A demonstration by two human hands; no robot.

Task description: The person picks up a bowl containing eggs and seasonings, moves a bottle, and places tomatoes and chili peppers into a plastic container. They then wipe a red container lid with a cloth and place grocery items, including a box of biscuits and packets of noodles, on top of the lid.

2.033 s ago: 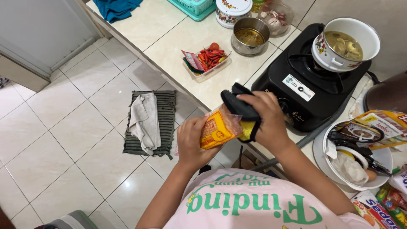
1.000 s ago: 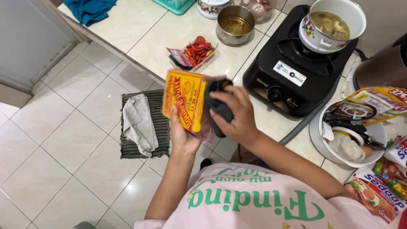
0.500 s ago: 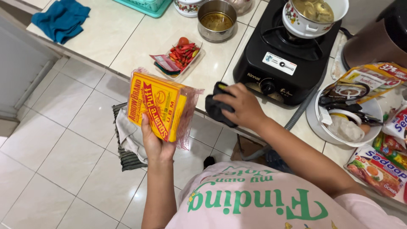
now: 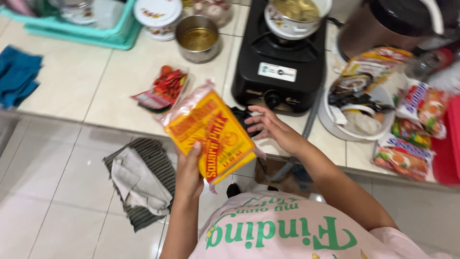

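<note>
Right, head view only: left hand [image 4: 188, 175] grips the yellow-and-red packet [image 4: 211, 136] from below, thumb over its lower face, fingers wrapped behind. Packet sits tilted, in a clear plastic outer wrap, held in the air just off the counter's front edge, above the floor

Right hand [image 4: 270, 127] is spread open, fingers splayed, holding nothing. It hovers just past the packet's right corner, over a dark object [image 4: 242, 116] lying at the counter's front edge right in front of the black single-burner stove [image 4: 280, 62]. Can't tell whether the fingertips touch that object

Around it: tray of red chillies [image 4: 163, 88] left of the stove, steel pot [image 4: 198, 38] with brownish liquid behind it, enamel pot [image 4: 294, 14] on the burner, white lidded tin [image 4: 158, 13] toward the back edge, teal basket [image 4: 91, 29] at the back left corner. Blue cloth [image 4: 17, 76] near the left edge. White bowl [image 4: 357, 108] stuffed with packets right of the stove, more snack packets [image 4: 405, 153] along the right front edge. Striped mat with a grey rag [image 4: 141, 180] on the tiled floor below

Judgement: step in hand looks like getting the packet ready to open, still sealed as far as I can see. Next move likely needs the free hand to come onto the wrap's top edge while the left keeps the packet steady
</note>
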